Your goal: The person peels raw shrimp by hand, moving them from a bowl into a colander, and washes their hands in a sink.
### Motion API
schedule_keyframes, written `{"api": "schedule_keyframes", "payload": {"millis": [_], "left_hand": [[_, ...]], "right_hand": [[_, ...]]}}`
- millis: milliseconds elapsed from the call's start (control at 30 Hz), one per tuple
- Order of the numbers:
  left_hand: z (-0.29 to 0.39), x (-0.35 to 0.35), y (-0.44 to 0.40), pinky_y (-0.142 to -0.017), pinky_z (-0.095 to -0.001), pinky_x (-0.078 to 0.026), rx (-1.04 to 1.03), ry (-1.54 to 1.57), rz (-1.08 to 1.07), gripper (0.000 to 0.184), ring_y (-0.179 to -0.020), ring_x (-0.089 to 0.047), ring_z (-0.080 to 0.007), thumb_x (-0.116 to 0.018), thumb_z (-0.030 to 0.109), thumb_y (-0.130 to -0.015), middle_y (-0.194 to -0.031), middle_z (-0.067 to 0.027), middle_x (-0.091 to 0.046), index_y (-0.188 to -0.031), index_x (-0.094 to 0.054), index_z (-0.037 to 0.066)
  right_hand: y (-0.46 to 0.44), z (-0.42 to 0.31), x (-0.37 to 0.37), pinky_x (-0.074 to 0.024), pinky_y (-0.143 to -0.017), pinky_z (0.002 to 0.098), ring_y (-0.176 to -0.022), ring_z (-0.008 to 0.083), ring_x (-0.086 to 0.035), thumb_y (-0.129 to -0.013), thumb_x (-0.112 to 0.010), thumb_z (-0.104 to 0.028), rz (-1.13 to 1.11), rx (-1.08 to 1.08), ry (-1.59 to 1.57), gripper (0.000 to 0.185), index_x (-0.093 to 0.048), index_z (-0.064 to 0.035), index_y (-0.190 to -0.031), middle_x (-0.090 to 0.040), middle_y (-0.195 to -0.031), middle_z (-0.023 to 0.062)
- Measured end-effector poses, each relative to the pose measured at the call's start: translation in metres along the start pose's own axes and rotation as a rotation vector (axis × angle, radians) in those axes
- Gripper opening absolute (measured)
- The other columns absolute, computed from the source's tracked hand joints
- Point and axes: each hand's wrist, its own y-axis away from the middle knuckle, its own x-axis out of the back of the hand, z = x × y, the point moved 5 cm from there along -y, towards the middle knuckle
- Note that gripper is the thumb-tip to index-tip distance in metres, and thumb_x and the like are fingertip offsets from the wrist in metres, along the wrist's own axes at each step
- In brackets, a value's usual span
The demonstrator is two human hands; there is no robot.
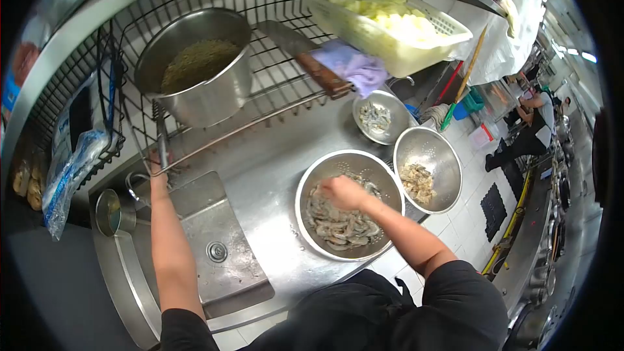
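My right hand (343,192) is over a large perforated steel colander (303,211) of raw grey shrimp (348,229). Its fingers are curled down at the shrimp; their tips and anything in them are hard to see. My left arm stretches up past the sink (227,247), with my left hand (160,158) under the front edge of the wire rack, beside a metal pipe (161,127) that looks like part of a tap. Rack wires and blur hide the left fingers. A second colander (448,172) holds peeled-looking pieces (416,183); a smaller steel bowl (396,114) contains greyish shrimp pieces (375,117).
Overhead, the wire rack (273,101) carries a deep pot (214,94), a cleaver (289,39), a purple cloth (348,62) and a basket of cut vegetables (416,55). A small pan (110,211) stands left of the sink. Another person (536,120) is far right.
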Motion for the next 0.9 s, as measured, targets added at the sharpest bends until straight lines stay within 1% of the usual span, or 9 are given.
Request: {"api": "schedule_keyframes", "payload": {"millis": [67,167,267,367,500,633,700,800,900], "left_hand": [[0.023,-0.037,0.009,-0.055,-0.0341,-0.049,0.076,0.296,-0.025,0.026,-0.067,-0.062,-0.0223,-0.056,0.023,-0.089,-0.076,-0.0114,-0.061,-0.089,-0.061,-0.002],[0.072,-0.13,0.089,-0.061,-0.0317,-0.05,-0.368,-0.695,-0.219,0.03,-0.067,-0.061,-0.0212,-0.054,0.027,-0.091,-0.078,-0.0105,-0.062,-0.099,-0.06,-0.002],[0.084,-0.189,0.205,-0.083,-0.0416,-0.049,-0.36,-0.763,0.086,0.022,-0.094,-0.063,-0.0282,-0.061,0.007,-0.081,-0.113,-0.0191,-0.063,-0.101,-0.063,0.0],[0.087,-0.263,0.329,-0.091,-0.0421,-0.045,-0.609,-1.061,0.15,0.064,-0.107,-0.056,-0.0323,-0.071,0.005,-0.077,-0.119,-0.0192,-0.06,-0.134,-0.042,0.004],[0.039,-0.343,0.434,-0.073,-0.0302,-0.052,-0.191,-0.727,-0.391,0.025,-0.076,-0.066,-0.0165,-0.066,0.01,-0.085,-0.085,-0.0087,-0.07,-0.108,-0.063,0.002],[0.009,-0.391,0.488,-0.083,-0.0291,-0.05,-0.169,-0.58,-0.472,0.023,-0.093,-0.064,-0.0175,-0.061,0.014,-0.093,-0.103,-0.0124,-0.069,-0.111,-0.065,0.0],[0.005,-0.408,0.503,-0.086,-0.0296,-0.049,0.138,-0.242,-0.56,0.027,-0.098,-0.063,-0.0185,-0.057,0.016,-0.096,-0.108,-0.0134,-0.067,-0.116,-0.061,-0.001],[0.014,-0.427,0.518,-0.073,-0.0266,-0.051,0.307,-0.008,-0.609,0.027,-0.083,-0.063,-0.0141,-0.056,0.019,-0.097,-0.097,-0.0087,-0.066,-0.115,-0.059,0.0],[0.016,-0.444,0.526,-0.06,-0.0235,-0.049,0.382,-0.008,-0.638,0.019,-0.065,-0.059,-0.0092,-0.058,0.016,-0.096,-0.082,-0.0029,-0.063,-0.107,-0.061,0.001]], "right_hand": [[0.021,0.05,0.015,-0.0524,-0.077,0.0424,-0.084,0.034,-0.066,-0.081,-0.06,-0.013,-0.118,-0.086,0.211,0.019,-0.07,-0.009,-0.097,-0.069,-0.088,0.0168],[0.04,0.095,0.006,-0.0486,-0.088,0.0406,-0.1,0.0295,-0.063,-0.078,-0.062,-0.012,-0.242,0.143,0.57,0.019,-0.072,-0.01,-0.094,-0.068,-0.101,0.0125],[0.044,0.121,-0.013,-0.0457,-0.091,0.0392,-0.11,0.0294,-0.055,-0.074,-0.069,-0.017,-0.234,0.32,0.621,0.02,-0.073,-0.0073,-0.092,-0.06,-0.109,0.0115],[0.049,0.112,0.001,-0.0476,-0.089,0.037,-0.108,0.0283,-0.056,-0.07,-0.075,-0.022,-0.261,0.442,0.556,0.027,-0.073,-0.0061,-0.092,-0.061,-0.107,0.0128],[0.054,0.114,0.028,-0.0524,-0.082,0.0417,-0.095,0.0338,-0.064,-0.066,-0.08,-0.018,-0.304,0.395,0.27,0.035,-0.07,-0.0005,-0.094,-0.063,-0.104,0.0185],[0.05,0.127,0.055,-0.0517,-0.075,0.0421,-0.084,0.0381,-0.063,-0.08,-0.067,-0.007,-0.074,0.565,-0.233,0.015,-0.062,0.0015,-0.092,-0.064,-0.097,0.0188],[0.057,0.131,0.072,-0.0512,-0.067,0.0371,-0.074,0.0296,-0.064,-0.084,-0.064,-0.003,-0.012,0.598,-0.339,0.007,-0.061,0.0003,-0.089,-0.066,-0.09,0.014],[0.07,0.154,0.092,-0.049,-0.064,0.0248,-0.07,0.0081,-0.058,-0.089,-0.061,-0.001,-0.174,0.219,-0.83,0.002,-0.06,-0.001,-0.09,-0.063,-0.08,0.003],[0.084,0.175,0.098,-0.0495,-0.064,0.0251,-0.07,0.0094,-0.059,-0.088,-0.062,0.0,-0.095,0.254,-0.839,0.007,-0.06,-0.0008,-0.095,-0.064,-0.081,0.0038]]}}
